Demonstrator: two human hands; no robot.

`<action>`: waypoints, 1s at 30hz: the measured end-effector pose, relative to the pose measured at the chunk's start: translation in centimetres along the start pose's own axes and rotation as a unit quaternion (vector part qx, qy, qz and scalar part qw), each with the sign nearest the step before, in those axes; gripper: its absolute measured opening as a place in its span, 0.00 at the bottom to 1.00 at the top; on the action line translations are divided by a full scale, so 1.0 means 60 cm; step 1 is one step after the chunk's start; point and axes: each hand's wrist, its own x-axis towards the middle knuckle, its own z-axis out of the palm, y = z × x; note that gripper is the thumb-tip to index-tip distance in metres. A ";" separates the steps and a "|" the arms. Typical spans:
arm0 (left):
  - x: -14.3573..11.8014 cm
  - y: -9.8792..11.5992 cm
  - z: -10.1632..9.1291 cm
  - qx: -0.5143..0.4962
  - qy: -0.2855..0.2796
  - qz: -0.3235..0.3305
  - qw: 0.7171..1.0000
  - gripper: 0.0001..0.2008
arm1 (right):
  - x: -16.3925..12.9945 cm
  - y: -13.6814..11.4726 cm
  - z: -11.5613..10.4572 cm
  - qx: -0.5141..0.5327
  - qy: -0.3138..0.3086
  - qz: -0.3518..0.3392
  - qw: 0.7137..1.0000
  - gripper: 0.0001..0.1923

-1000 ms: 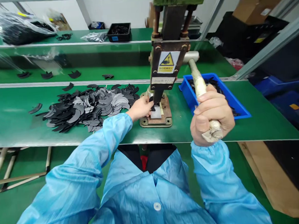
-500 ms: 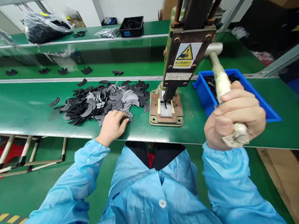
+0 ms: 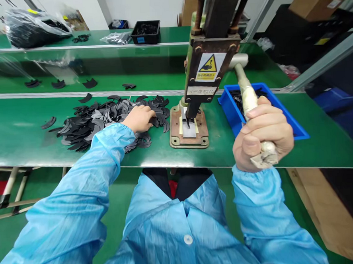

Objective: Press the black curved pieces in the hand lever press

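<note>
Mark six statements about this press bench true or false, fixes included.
1. The right hand is closed around the wrapped lever handle. True.
2. The left hand is also on the lever handle. False: it is at the pile of curved pieces; whether it grips one can't be told.
3. The blue bin stands to the right of the press. True.
4. The warning sign is on the blue bin. False: it's on the press.
5. A black tray sits on the back shelf. True.
6. The sleeves are red. False: blue.
</note>
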 end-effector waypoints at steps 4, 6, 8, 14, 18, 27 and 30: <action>0.008 -0.016 -0.009 -0.061 -0.010 0.045 0.997 0.16 | 0.000 -0.003 0.002 -0.005 0.001 -0.004 1.000 0.22; 0.006 -0.011 -0.017 -0.113 0.021 0.043 0.992 0.11 | 0.000 -0.005 0.001 -0.008 -0.010 0.003 1.000 0.21; 0.003 0.008 -0.026 -0.191 0.065 0.000 0.979 0.10 | 0.001 -0.007 0.000 -0.008 -0.020 0.005 1.000 0.21; 0.009 0.106 -0.025 -0.535 0.030 -0.132 0.834 0.18 | 0.000 -0.005 0.001 -0.001 -0.017 -0.005 1.000 0.19; 0.031 0.154 -0.015 -0.619 0.013 -0.132 0.775 0.16 | 0.000 -0.007 0.000 -0.008 -0.023 -0.004 1.000 0.19; 0.052 0.170 -0.021 -0.604 0.008 -0.127 0.787 0.11 | 0.001 -0.008 0.002 -0.012 -0.020 -0.004 1.000 0.20; 0.054 0.167 -0.014 -0.624 0.014 -0.121 0.772 0.11 | -0.001 -0.007 0.001 -0.021 -0.015 -0.005 1.000 0.21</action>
